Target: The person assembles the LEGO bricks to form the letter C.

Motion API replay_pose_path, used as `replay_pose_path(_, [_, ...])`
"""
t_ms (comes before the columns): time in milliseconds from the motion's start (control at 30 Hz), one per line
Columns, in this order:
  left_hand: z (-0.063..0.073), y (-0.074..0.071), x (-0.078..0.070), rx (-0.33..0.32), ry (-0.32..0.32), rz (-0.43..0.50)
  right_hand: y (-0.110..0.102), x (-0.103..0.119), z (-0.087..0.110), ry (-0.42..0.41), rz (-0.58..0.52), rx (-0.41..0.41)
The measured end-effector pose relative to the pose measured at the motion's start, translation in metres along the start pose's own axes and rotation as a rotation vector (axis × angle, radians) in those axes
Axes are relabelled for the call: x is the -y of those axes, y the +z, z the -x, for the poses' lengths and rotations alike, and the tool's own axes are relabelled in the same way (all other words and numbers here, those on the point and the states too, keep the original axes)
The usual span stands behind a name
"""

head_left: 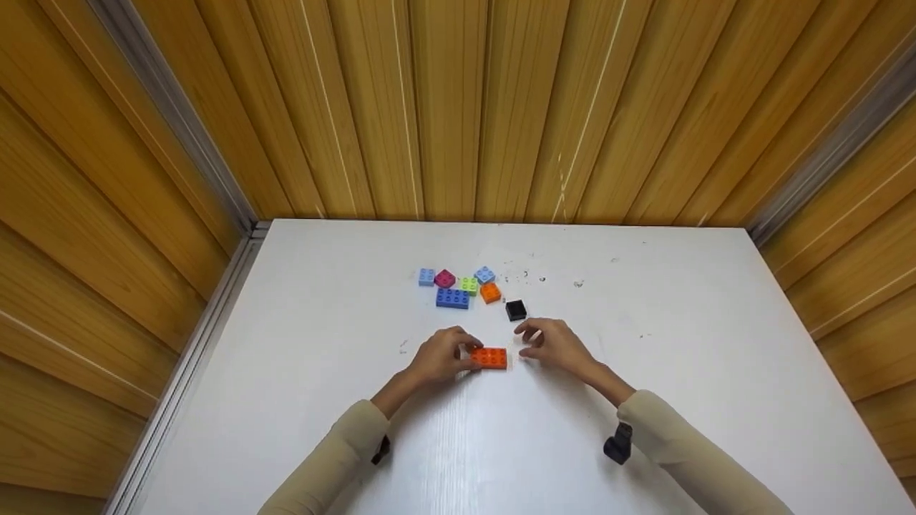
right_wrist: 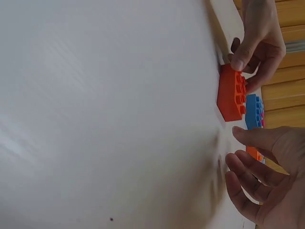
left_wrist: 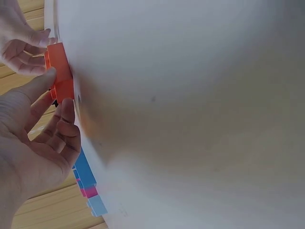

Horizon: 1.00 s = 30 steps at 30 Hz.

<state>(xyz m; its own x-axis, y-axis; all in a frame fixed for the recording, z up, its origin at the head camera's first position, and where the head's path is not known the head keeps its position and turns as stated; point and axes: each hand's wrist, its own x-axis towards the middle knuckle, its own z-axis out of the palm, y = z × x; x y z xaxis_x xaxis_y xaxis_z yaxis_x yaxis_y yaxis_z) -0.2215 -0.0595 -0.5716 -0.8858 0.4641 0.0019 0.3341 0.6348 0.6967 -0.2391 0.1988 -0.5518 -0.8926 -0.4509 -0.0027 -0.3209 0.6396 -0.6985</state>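
A red-orange toy building brick with two rows of studs lies on the white table, studs up. My left hand pinches its left end between thumb and fingers. To the right of the brick is my right hand, apart from it, thumb and fingers loosely bent with nothing between them. The right wrist view shows the gap between that hand and the brick. Just beyond the right fingertips sits a small black brick.
Farther back on the table lies a group of bricks: a long blue one, a magenta one, a lime one, an orange one and two light blue ones. Wood-patterned walls stand behind and at both sides.
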Motion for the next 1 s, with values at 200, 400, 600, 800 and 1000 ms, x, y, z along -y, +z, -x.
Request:
replay_pose_path(200, [0.004, 0.001, 0.003, -0.008, -0.009, -0.013, -0.007, -0.011, -0.018, 0.034, -0.004, -0.130])
replay_pose_path(400, [0.002, 0.003, 0.003, -0.010, -0.016, 0.010, -0.009, -0.019, -0.031, 0.074, -0.031, -0.196])
replay_pose_path(600, [0.001, 0.004, 0.002, 0.001, -0.023, 0.021, -0.004, -0.028, -0.038, -0.037, -0.056, -0.113])
replay_pose_path(800, [0.000, 0.004, 0.002, -0.004, -0.003, -0.003, 0.004, -0.033, -0.042, -0.060, -0.056, -0.152])
replay_pose_path(1000, [0.000, 0.003, 0.002, -0.003, -0.016, 0.014, 0.006, -0.031, -0.035, -0.025, -0.047, -0.173])
